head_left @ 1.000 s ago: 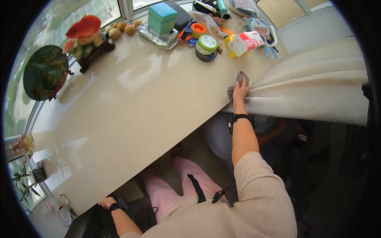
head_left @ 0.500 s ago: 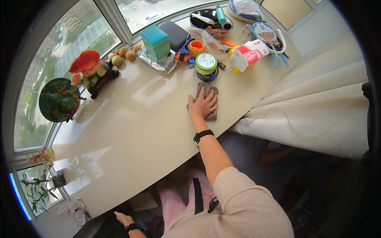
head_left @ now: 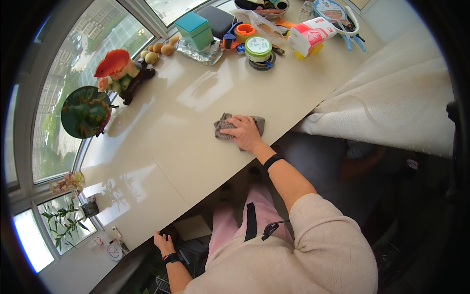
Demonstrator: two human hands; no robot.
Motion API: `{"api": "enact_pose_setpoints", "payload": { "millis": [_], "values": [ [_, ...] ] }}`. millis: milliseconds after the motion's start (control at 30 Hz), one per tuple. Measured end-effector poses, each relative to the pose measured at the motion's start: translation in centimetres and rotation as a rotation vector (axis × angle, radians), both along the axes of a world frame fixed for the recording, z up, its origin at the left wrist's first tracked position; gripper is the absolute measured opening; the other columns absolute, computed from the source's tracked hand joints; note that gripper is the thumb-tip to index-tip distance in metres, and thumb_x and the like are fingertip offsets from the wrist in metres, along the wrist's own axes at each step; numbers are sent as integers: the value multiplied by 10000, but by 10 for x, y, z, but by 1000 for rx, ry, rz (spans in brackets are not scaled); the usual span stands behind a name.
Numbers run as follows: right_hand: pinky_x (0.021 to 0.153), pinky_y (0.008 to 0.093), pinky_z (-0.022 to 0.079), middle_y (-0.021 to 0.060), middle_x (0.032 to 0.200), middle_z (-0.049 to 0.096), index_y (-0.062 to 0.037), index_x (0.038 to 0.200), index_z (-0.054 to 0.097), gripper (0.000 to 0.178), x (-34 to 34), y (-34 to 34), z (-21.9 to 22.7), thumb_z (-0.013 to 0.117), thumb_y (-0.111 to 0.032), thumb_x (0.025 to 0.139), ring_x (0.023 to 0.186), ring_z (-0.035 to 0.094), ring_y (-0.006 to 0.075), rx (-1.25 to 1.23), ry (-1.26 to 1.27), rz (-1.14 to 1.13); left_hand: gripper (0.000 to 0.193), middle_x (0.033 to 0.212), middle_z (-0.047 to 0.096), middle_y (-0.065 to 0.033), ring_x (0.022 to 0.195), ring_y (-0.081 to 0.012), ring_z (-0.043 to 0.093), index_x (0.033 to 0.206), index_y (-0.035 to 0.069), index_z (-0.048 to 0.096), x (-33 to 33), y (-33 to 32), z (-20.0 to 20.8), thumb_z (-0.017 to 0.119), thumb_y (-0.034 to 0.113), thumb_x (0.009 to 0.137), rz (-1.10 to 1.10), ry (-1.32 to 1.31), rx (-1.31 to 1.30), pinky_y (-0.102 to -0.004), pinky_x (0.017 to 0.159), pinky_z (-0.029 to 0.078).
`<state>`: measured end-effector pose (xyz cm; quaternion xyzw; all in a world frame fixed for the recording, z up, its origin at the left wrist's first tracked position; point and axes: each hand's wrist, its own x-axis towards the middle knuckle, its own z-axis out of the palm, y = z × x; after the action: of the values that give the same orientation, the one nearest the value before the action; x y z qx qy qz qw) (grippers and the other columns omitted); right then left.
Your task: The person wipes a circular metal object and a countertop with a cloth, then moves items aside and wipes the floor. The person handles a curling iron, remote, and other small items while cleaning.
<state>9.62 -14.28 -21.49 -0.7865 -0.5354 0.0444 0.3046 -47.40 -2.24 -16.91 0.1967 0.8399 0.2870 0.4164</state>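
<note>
My right hand presses a crumpled grey-brown cloth against the pale tabletop, close to the front edge. The fingers bend over the cloth and point left, and folds of it stick out on both sides. A black band circles that wrist. Down by the near edge of the top, my left hand hangs with loosely spread fingers and nothing visible in it.
Along the window stand a green disc ornament, a red fish figurine, a teal box, a green-lidded tub and a pink-and-white packet. A pale curtain drapes at right. A potted plant sits far left.
My right hand and the cloth have moved left and nearer, away from the green-lidded tub, and the hand has turned to point left. The view has shifted, and my left hand appears higher.
</note>
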Motion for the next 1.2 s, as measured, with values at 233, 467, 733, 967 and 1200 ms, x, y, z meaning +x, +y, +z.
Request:
{"api": "enact_pose_setpoints", "payload": {
  "millis": [233,467,733,967,1200],
  "values": [
    [906,380,459,-31,1199,628,-320,1049,748,386,-181,-93,12,651,-85,758,1094,573,234,-11,166,-24,467,1315,472,-85,1146,-248,467,1341,83,492,50,73,-20,584,302,938,-388,-166,16,-390,864,451],
    [942,294,478,54,1185,642,-107,1302,637,468,-238,-165,16,687,-24,844,1077,607,166,263,1321,-574,282,1175,586,-53,993,-195,588,1205,47,551,110,90,4,578,210,976,-792,-455,52,-349,832,481],
    [926,420,524,121,1346,463,-300,1408,524,516,-26,-99,51,634,-231,908,1171,547,351,-211,420,-1002,197,1115,608,-59,982,-171,611,1129,41,581,117,54,39,542,186,1002,-1085,-499,-3,-321,811,505],
    [811,476,556,123,1235,535,-223,1136,643,220,-114,-68,29,556,-210,935,1056,578,408,-356,135,-743,170,1055,639,-59,923,-198,623,1086,63,595,29,40,22,586,187,970,-864,-329,-88,-327,756,508],
    [877,399,525,74,1153,708,-283,1266,663,422,-370,-328,-21,697,-234,848,1056,662,249,-880,1100,-108,188,1011,654,-57,858,-183,638,1061,48,599,118,-35,39,593,208,963,-1159,-646,-30,-297,732,508]
  ]
}}
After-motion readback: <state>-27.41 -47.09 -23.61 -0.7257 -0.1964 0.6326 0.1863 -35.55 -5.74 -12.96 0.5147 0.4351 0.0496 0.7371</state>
